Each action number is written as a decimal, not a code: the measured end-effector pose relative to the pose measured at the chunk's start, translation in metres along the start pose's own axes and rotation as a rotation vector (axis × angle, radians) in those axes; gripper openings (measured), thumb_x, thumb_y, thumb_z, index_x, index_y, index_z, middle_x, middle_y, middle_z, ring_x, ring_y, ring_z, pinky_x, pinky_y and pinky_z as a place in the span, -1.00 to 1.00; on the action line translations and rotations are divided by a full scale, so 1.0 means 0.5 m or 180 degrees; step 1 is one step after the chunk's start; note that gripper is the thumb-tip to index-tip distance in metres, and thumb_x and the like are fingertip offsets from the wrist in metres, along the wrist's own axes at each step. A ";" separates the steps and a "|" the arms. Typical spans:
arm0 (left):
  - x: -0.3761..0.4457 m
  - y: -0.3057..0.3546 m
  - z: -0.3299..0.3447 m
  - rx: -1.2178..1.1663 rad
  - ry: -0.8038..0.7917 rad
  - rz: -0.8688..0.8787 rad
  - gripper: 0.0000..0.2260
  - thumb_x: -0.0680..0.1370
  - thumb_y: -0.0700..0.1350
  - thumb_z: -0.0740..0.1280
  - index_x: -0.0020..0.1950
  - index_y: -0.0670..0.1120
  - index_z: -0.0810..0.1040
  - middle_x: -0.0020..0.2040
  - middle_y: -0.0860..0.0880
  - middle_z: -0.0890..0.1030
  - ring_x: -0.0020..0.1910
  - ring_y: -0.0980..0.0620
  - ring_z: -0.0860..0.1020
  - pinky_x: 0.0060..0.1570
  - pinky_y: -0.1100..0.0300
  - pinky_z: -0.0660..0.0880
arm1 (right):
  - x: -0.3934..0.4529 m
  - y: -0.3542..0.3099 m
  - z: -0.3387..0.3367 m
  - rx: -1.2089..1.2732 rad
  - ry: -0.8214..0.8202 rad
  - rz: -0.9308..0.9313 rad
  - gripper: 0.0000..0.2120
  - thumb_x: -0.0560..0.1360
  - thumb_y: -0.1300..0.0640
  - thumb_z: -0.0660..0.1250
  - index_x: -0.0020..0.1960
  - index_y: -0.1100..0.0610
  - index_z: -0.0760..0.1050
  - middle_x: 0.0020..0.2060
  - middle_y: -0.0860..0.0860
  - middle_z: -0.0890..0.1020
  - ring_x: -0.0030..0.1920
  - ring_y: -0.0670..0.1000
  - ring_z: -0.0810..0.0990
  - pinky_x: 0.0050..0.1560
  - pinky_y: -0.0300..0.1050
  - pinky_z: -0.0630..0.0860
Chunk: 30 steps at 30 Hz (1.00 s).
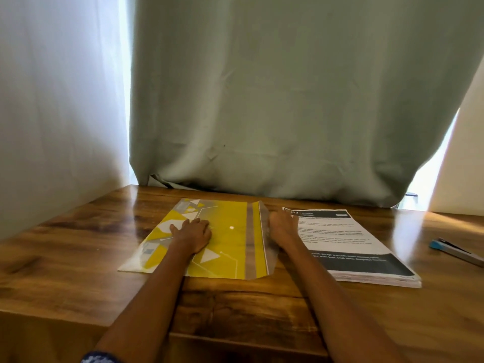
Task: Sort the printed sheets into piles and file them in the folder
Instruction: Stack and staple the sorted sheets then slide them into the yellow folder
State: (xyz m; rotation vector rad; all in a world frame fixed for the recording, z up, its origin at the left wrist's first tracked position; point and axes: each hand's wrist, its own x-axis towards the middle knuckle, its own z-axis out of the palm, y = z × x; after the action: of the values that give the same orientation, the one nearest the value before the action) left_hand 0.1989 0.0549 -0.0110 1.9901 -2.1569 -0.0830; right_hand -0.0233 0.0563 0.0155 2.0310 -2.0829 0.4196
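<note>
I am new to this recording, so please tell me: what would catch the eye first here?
The yellow folder lies mid-table under the left hand. The right hand is at its clear flap. A stack of printed sheets sits to the right, with the grey-green curtain behind.

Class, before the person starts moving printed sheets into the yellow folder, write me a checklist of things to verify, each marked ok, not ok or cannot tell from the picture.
1. Yellow plastic folder with white geometric shapes lies flat on the brown wooden table: ok.
2. Left hand presses the folder to steady it: ok.
3. Folder's clear flap is folded open towards the stack: ok.
4. Right hand has hold of the flap: cannot tell, fingers are hidden.
5. Stack of white printed sheets with black bands sits beside the folder, within reach: ok.
6. Sheets sorted into piles: not ok, only one stack shows.
</note>
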 end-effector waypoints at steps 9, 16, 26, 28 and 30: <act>-0.010 0.092 0.004 -0.0446 0.0897 0.0293 -0.65 0.58 -0.16 0.15 0.38 -0.06 0.38 0.33 -0.10 0.47 0.31 -0.11 0.40 0.29 -0.01 0.33 | -0.020 0.005 -0.034 0.0702 0.0489 -0.0289 -0.91 0.56 0.14 0.19 -0.07 0.10 0.45 -0.08 0.09 0.59 0.02 0.12 0.55 0.17 0.02 0.31; -0.002 0.262 -0.009 -0.1633 0.1215 0.0822 -0.78 0.51 -0.26 0.25 0.13 -0.23 0.56 0.09 -0.21 0.61 0.10 -0.18 0.54 0.03 0.13 0.41 | -0.040 0.170 -0.058 0.0660 0.1153 -0.0121 -0.76 0.58 0.07 0.17 0.17 0.12 0.48 0.12 0.08 0.58 0.14 0.07 0.51 0.24 -0.03 0.28; 0.002 0.439 0.058 -0.1639 0.0240 0.0585 -0.72 0.56 -0.19 0.25 0.25 -0.23 0.47 0.25 -0.17 0.52 0.19 -0.10 0.50 0.08 0.18 0.44 | -0.062 0.432 -0.026 0.1114 0.0038 0.1711 -0.42 0.37 -0.17 0.43 0.24 0.15 0.41 0.20 0.13 0.54 0.22 0.16 0.48 0.18 0.05 0.45; -0.003 0.442 0.073 -0.1585 0.0392 0.0596 -0.71 0.56 -0.18 0.25 0.27 -0.21 0.46 0.26 -0.15 0.51 0.20 -0.08 0.49 0.12 0.20 0.43 | -0.061 0.440 -0.031 0.1369 -0.0012 0.1736 -0.47 0.35 -0.11 0.48 0.17 0.19 0.47 0.10 0.11 0.59 0.09 0.11 0.56 -0.06 -0.10 0.48; -0.007 0.440 0.078 -0.1532 0.0383 0.0643 -0.71 0.57 -0.16 0.24 0.27 -0.20 0.46 0.25 -0.14 0.51 0.19 -0.06 0.49 0.09 0.24 0.41 | -0.065 0.448 -0.034 0.1509 -0.0028 0.1832 -0.51 0.36 -0.03 0.49 0.15 0.21 0.47 0.07 0.11 0.59 0.05 0.09 0.57 -0.16 -0.14 0.42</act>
State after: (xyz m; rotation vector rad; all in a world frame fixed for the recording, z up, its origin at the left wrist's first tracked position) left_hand -0.0239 0.0741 -0.0102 1.4679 -2.0098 -0.3986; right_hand -0.2466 0.0958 0.0068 1.5740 -2.7612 1.0841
